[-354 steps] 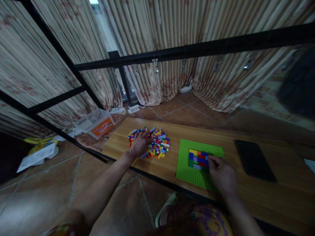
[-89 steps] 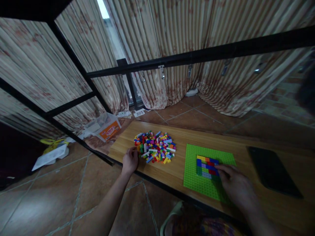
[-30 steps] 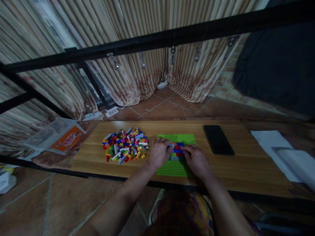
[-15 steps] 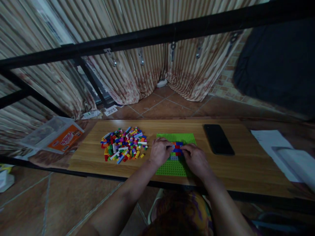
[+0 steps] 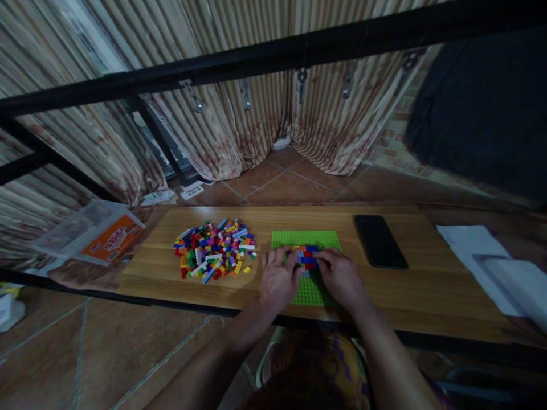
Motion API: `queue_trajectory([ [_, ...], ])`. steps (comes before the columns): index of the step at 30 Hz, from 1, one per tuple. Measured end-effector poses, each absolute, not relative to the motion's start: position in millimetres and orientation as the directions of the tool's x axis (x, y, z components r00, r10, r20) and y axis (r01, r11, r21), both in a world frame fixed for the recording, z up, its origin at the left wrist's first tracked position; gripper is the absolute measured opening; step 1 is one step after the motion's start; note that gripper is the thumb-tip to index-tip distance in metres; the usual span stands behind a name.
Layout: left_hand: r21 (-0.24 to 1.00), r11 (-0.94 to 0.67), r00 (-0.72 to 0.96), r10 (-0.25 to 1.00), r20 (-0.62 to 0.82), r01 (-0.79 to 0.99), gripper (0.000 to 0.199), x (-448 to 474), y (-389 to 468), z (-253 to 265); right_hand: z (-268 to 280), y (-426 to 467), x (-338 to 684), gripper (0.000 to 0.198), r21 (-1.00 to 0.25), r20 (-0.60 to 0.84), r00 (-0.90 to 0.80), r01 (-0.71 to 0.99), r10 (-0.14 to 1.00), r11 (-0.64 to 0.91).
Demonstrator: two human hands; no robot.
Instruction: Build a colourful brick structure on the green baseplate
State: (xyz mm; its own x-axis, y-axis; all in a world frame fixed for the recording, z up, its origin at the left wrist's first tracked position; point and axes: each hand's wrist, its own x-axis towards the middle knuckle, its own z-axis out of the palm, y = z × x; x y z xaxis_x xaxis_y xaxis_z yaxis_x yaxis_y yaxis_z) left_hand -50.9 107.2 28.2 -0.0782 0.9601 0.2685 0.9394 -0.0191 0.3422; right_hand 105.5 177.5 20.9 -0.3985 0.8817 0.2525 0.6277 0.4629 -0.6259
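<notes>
A green studded baseplate lies on the wooden table in front of me. Toward its middle sits a cluster of toy bricks in red, blue, orange and pale blue. My left hand rests over the plate's left side, fingers stretched forward and thumb apart, its fingertips beside the cluster. From the right, my right hand has its thumb and forefinger pinched at the end of a blue brick in the cluster. The left fingers cover part of the bricks.
Left of the baseplate, a pile of loose mixed bricks spreads over the table. A black phone lies to the right. A clear plastic box with an orange label stands at the far left, and white papers at the right.
My left hand has shifted down toward me, its pinch loosened and its thumb now apart from the fingers. The right hand stays at the right end of the bricks.
</notes>
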Motion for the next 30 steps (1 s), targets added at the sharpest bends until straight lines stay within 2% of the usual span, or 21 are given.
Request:
queue_trajectory([
  [6,0.268,-0.015,-0.050,0.970,0.236,0.963,0.043,-44,101,26,16,172,97,0.034,-0.591,0.395,-0.349,0.611,0.850,0.526],
  [13,0.270,-0.009,-0.051,0.975,0.217,0.963,0.042,-42,102,24,10,167,91,0.043,-0.458,0.370,-0.440,0.680,0.818,0.573],
  [30,0.308,-0.029,-0.031,0.981,0.189,0.951,0.043,-43,104,25,16,156,88,0.043,-0.359,0.357,-0.483,0.719,0.799,0.595],
])
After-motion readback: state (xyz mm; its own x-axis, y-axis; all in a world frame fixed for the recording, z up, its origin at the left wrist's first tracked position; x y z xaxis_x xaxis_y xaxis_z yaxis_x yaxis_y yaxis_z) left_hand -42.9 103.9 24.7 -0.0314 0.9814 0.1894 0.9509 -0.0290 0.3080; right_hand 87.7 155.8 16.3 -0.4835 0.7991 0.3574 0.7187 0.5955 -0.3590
